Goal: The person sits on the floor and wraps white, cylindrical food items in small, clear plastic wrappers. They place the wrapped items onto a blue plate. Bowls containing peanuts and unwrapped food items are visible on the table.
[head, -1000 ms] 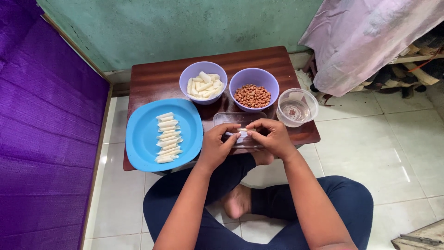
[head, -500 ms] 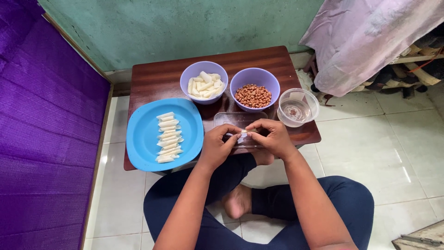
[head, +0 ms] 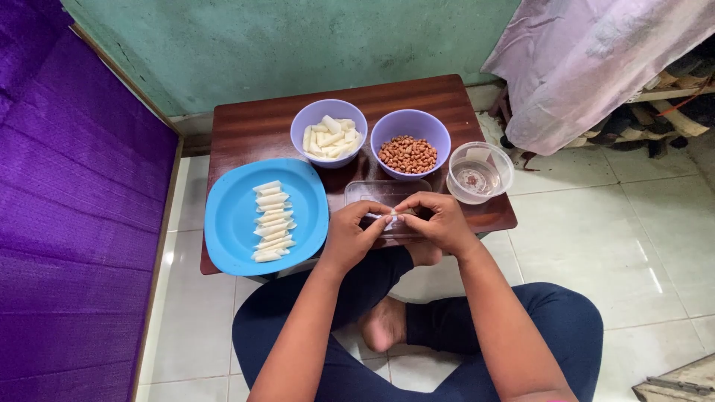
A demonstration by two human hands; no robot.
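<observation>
Left hand [head: 350, 237] and right hand [head: 438, 220] meet fingertip to fingertip, both pinching a small white wrapper piece [head: 389, 218] held between them just above a clear flat tray [head: 383, 195] at the near edge of the low wooden table [head: 253, 126]. Left of the left hand sits a blue plate [head: 231, 223] with a row of rolled white pieces [head: 269, 221]. Beyond the hands stand a purple bowl of white strips [head: 328, 132] and a purple bowl of peanuts [head: 410, 143], with a clear cup of water [head: 480, 173] beyond the right hand.
</observation>
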